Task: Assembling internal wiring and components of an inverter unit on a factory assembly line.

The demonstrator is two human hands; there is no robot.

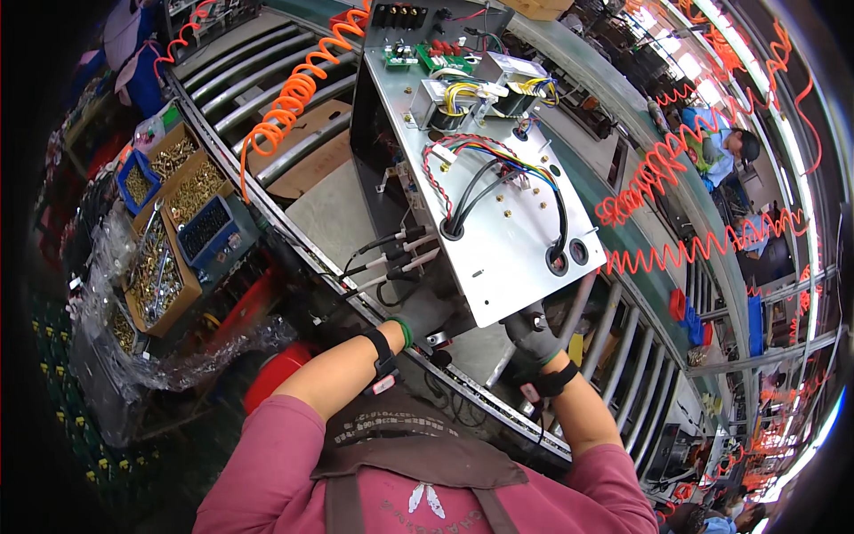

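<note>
A large metal chassis (498, 258) stands in front of me, its pale panel facing up with circuit boards, transformers and coloured wires on it. My left hand (425, 313), in a dark glove, reaches in at the chassis's lower left side, just below several black cables (400, 254). Its fingers are hidden by the chassis and shadow. A small round metal part (439, 339) shows beside that wrist. My right hand (534, 340), also gloved, is at the panel's near edge with its fingers curled; what they hold is too dark to make out.
A roller conveyor (614, 347) runs under and past the chassis. At left are a cardboard box of screws (160, 276), a blue bin of dark screws (209, 231) and crumpled plastic film (98, 267). Orange coiled hoses (289, 102) hang overhead. A person (716, 147) is at the far right.
</note>
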